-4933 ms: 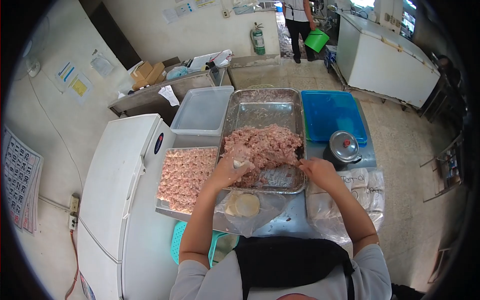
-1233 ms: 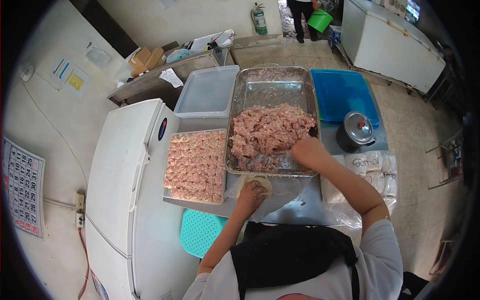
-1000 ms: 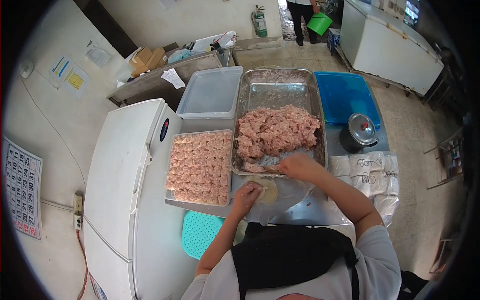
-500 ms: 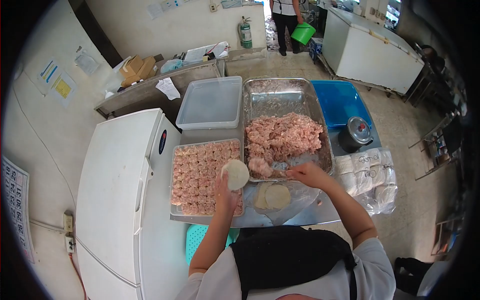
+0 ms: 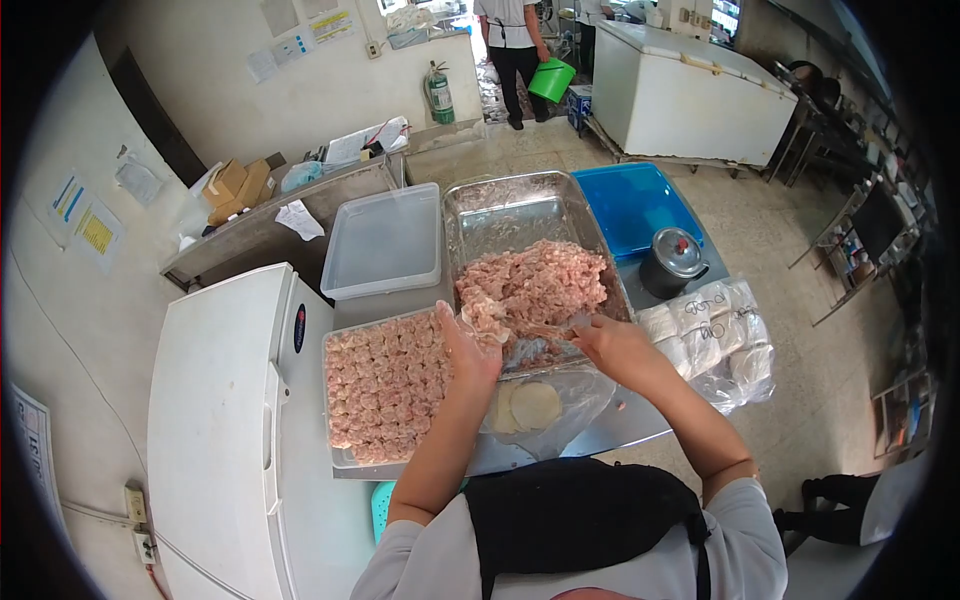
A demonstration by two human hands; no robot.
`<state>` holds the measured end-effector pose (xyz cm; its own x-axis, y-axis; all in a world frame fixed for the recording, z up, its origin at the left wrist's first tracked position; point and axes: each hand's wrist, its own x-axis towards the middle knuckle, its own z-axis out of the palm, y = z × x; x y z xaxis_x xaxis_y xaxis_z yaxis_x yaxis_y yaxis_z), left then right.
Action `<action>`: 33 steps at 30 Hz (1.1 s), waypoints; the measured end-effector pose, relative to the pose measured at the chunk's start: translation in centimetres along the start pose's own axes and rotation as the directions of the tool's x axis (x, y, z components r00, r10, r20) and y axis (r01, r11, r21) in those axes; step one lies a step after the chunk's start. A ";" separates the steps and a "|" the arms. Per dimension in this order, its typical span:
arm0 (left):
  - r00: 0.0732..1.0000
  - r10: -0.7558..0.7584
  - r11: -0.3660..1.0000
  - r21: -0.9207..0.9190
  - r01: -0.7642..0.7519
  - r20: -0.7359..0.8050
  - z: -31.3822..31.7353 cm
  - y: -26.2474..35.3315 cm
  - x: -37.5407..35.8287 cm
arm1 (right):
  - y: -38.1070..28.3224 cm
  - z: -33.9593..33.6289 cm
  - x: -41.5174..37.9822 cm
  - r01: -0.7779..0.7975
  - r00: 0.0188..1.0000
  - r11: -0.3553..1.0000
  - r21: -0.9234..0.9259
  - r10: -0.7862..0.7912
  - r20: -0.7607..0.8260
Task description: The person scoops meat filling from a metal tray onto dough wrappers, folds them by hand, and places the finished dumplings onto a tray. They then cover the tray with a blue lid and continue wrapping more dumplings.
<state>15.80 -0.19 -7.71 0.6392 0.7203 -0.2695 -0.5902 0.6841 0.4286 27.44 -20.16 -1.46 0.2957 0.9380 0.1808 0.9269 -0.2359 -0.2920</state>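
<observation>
My left hand (image 5: 470, 348) is at the near left corner of the metal tray (image 5: 517, 190), palm up, holding a wrapper topped with meat (image 5: 486, 316). My right hand (image 5: 608, 343) is closed at the tray's near right side, gripping a utensil whose shape is mostly hidden. A large heap of ground meat (image 5: 535, 280) fills the middle of the tray. Left of it, rows of meat-filled dumplings (image 5: 385, 385) stand in a plastic container. Round pale wrappers (image 5: 535, 405) lie on a plastic sheet at the table's near edge.
Behind the dumplings is a translucent container (image 5: 383, 240). To the right are a blue tray (image 5: 640, 205), a lidded pot (image 5: 672, 264) and bagged packs (image 5: 715, 335). A white freezer (image 5: 215, 400) stands left. A person (image 5: 512, 50) holds a green bucket (image 5: 551, 79) at the back.
My left hand has moved from over the dumplings to the metal tray, and meat now sits on its wrapper. My right hand remains by the tray's near side. The camera view has shifted.
</observation>
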 end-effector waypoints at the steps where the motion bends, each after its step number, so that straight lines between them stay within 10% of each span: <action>1: 0.999 -0.004 1.000 0.022 0.003 0.041 0.4 -0.2 -0.4 | -0.7 0.1 -0.1 0.035 0.997 0.999 0.037 -0.032 -0.072; 9: 1.000 -0.009 1.000 0.021 0.010 -0.009 3.7 -1.2 -1.8 | 0.5 -4.1 0.1 0.166 0.986 0.971 -0.174 -0.165 0.019; 14: 0.998 -0.007 0.988 -0.151 0.016 0.058 4.4 -1.6 -2.3 | 3.9 -4.5 0.8 0.222 0.974 0.972 0.072 -0.224 0.027; 17: 0.957 0.118 0.966 0.193 -0.172 0.263 4.3 -2.2 -3.3 | 7.1 -6.3 0.8 -0.001 0.996 0.879 0.477 -0.043 0.080; 20: 0.918 0.125 0.640 0.677 -0.364 0.375 5.6 -1.9 -4.7 | 8.9 -5.9 0.4 -0.007 0.965 0.761 0.649 -0.166 0.205; 22: 0.850 0.084 0.133 0.839 -0.527 0.520 6.9 -1.5 -4.8 | 8.7 -7.4 -0.1 -0.023 0.949 0.769 0.639 -0.184 0.255; 28: 0.755 -0.328 -0.001 0.799 -0.602 0.568 8.7 -0.3 -4.2 | 10.8 -4.4 -0.1 0.157 0.929 0.753 0.640 -0.332 0.162; 29: 0.758 -0.324 -0.003 0.801 -0.599 0.566 8.5 -0.7 -4.4 | 11.7 -3.2 0.3 0.219 0.920 0.733 0.644 -0.376 0.115; 31: 0.794 -0.073 -0.460 0.686 -0.564 0.604 7.7 -2.0 -4.9 | 13.8 -1.5 1.6 0.265 0.916 0.750 0.606 -0.392 0.085; 33: 0.871 -0.084 -0.382 0.792 -0.477 0.484 7.2 -2.2 -3.4 | 14.2 -1.7 1.6 0.307 0.913 0.765 0.566 -0.405 0.053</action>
<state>18.51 -4.98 -1.53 0.8450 0.5142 0.1470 0.3107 -0.6957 0.6477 41.48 -22.43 -3.67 -0.1178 0.9651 0.2340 0.6695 0.2512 -0.6990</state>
